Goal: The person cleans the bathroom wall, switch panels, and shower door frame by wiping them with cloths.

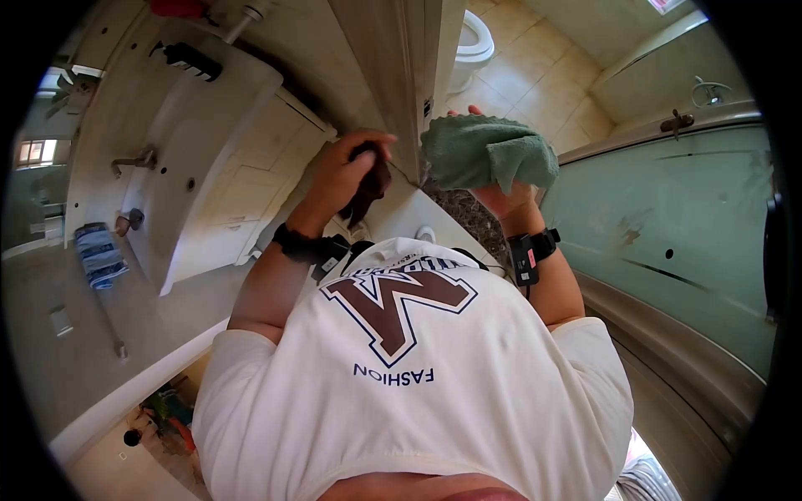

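Note:
A dark brown cloth (372, 185) hangs from my left hand (344, 171), whose fingers are closed round its upper part. Over my right hand (503, 200) lies a green cloth (493, 154) with a scalloped edge; it covers the palm and most of the fingers. Only some fingertips show above the cloth and the heel of the hand below it. The two hands are apart, on either side of a door edge or frame (418, 92).
On the left are a sink counter (225, 108) with a faucet (138, 161), a black bottle (192, 60) and a hanging blue towel (102, 257). Beyond the frame stands a toilet (474, 42). A frosted glass panel (668, 217) is at the right.

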The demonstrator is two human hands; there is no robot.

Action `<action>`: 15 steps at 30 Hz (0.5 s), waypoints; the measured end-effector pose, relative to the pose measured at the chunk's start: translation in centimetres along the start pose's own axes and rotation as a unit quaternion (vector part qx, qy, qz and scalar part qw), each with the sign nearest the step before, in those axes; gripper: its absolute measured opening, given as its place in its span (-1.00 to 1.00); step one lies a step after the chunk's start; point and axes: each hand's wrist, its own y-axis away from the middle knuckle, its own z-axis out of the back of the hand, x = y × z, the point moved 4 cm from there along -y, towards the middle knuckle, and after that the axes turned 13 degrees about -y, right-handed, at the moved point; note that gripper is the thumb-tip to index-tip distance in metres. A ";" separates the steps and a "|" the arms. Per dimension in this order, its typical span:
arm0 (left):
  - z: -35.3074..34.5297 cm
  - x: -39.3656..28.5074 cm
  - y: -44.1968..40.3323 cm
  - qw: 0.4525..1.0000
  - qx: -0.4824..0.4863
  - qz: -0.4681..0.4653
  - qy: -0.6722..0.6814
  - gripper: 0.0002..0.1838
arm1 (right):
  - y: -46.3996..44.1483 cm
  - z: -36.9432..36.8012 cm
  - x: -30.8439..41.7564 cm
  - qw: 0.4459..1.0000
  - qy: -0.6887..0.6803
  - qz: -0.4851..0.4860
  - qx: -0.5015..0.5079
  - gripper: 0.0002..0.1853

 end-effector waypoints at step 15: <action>-3.5 -6.8 -2.1 0.989 0.074 0.084 -0.097 -0.91 | 1.8 0.4 -1.1 0.975 0.199 -0.095 -0.017 -0.43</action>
